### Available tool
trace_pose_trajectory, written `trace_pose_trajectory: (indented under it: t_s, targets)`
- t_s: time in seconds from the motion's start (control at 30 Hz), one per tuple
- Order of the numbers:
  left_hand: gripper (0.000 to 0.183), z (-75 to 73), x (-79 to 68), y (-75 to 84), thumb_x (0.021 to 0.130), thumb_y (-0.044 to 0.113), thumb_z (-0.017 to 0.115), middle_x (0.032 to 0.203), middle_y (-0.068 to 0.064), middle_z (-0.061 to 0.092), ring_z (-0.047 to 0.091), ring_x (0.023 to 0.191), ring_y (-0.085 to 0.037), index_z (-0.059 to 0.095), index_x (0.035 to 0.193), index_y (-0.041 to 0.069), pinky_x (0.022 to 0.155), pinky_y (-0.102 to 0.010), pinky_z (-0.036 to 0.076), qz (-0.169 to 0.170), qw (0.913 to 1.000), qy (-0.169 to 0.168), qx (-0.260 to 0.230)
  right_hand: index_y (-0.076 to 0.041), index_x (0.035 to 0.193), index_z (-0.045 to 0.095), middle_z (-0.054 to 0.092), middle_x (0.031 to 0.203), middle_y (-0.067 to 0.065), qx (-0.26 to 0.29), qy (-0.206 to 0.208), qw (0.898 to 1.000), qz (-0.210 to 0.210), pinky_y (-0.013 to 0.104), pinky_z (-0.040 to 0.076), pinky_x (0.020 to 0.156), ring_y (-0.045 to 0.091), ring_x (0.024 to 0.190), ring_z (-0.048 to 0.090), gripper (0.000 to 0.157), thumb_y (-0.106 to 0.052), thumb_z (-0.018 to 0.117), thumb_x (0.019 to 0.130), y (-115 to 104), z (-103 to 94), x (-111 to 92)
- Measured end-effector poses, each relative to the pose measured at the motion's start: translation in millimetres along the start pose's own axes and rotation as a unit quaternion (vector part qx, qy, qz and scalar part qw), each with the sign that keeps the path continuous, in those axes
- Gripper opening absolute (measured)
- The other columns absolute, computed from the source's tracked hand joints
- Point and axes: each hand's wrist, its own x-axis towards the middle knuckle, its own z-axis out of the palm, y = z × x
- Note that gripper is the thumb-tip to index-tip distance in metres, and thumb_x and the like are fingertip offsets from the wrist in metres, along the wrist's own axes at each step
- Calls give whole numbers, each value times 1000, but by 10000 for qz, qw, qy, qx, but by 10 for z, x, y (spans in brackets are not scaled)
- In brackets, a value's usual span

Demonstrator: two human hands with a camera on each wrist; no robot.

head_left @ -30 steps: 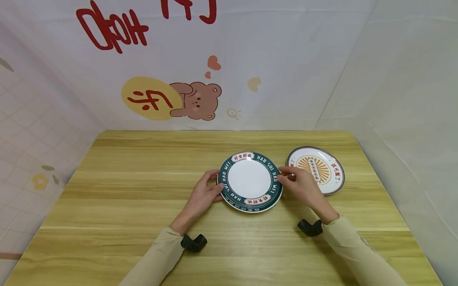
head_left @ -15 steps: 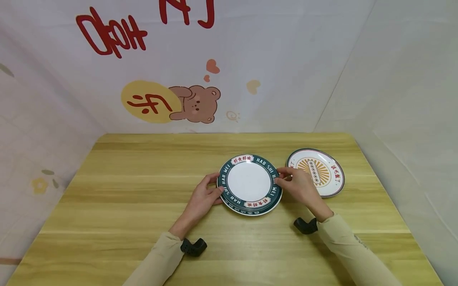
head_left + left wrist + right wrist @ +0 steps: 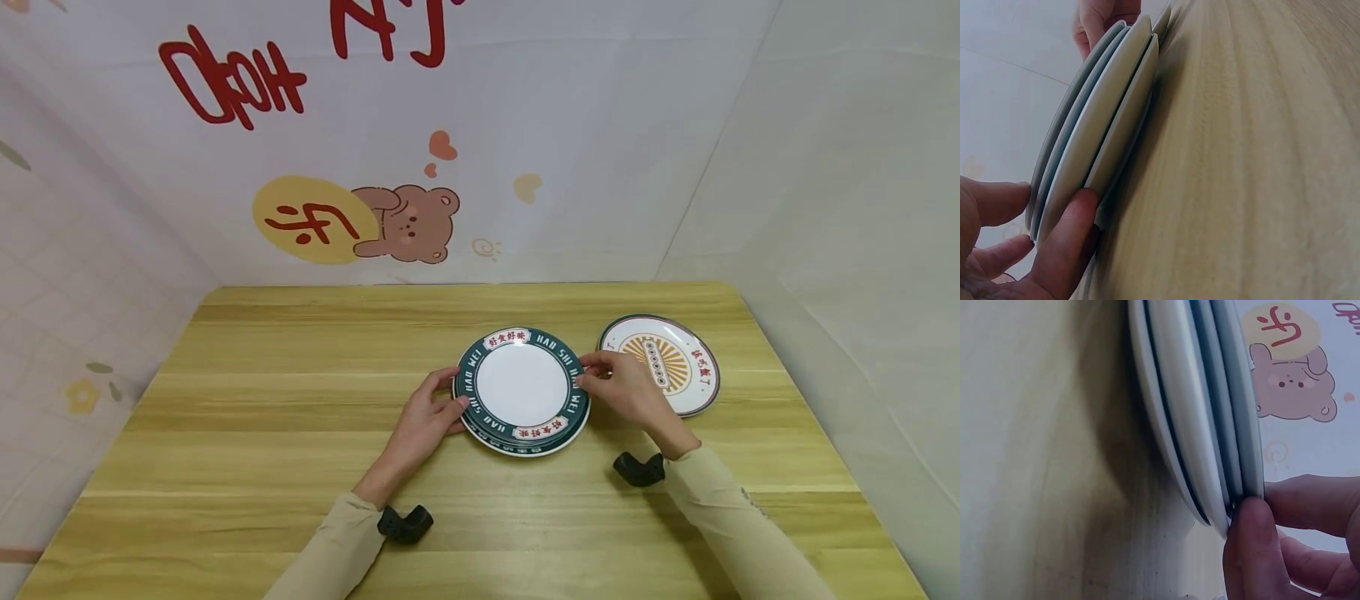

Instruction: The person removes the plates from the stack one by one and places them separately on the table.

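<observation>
Several round plates with dark green rims form a stack (image 3: 522, 386) on the table; the top plate (image 3: 1050, 147) has a white middle and printed lettering. My left hand (image 3: 422, 421) holds the left edge of the stack, its fingers spread over the edges of several plates in the left wrist view. At the right edge, my right hand (image 3: 630, 392) pinches the upper rim between thumb (image 3: 1257, 540) and fingers. The lower plates (image 3: 1179, 412) show as pale edges beneath, and the stack's underside is hidden.
An oval white plate (image 3: 693, 354) with an orange sunburst lies to the right, partly behind the right hand. Pale printed cloth (image 3: 600, 125) stands behind the wooden table (image 3: 300, 333) and at its sides. Each wrist carries a black mount (image 3: 406, 524).
The right hand has shifted slightly left along with its forearm, still on the rim. The whole view has dropped a little in frame; the stack looks otherwise unchanged.
</observation>
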Motion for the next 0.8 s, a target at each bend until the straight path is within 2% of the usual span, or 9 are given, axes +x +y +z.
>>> trace_pose_trajectory:
  t_s: [0.37, 0.57, 0.8]
  targets:
    - [52, -13, -14, -18, 104, 2, 59, 145, -24, 45, 67, 114, -33, 41, 154, 3, 84, -33, 63, 26, 9999, -34, -109, 11, 120, 67, 70, 99, 15, 642, -270, 9969, 371, 20, 57, 67, 22, 87, 64, 33, -8, 73, 94, 26, -19, 41]
    - [52, -12, -11, -25, 104, 0, 59, 145, -25, 44, 66, 115, -35, 41, 154, 2, 85, -34, 63, 64, 9997, -65, -220, 12, 121, 66, 70, 101, 17, 821, -341, 9939, 658, 26, 60, 72, 22, 86, 63, 33, -8, 72, 95, 3, -27, 35]
    - [52, -1, -4, -31, 103, -2, 58, 144, -26, 44, 67, 113, -33, 42, 153, 2, 84, -33, 63, 58, 9995, -65, -314, 14, 122, 64, 71, 103, 20, 1154, -428, 9893, 783, 31, 63, 76, 19, 84, 67, 35, -7, 71, 95, 12, -32, 32]
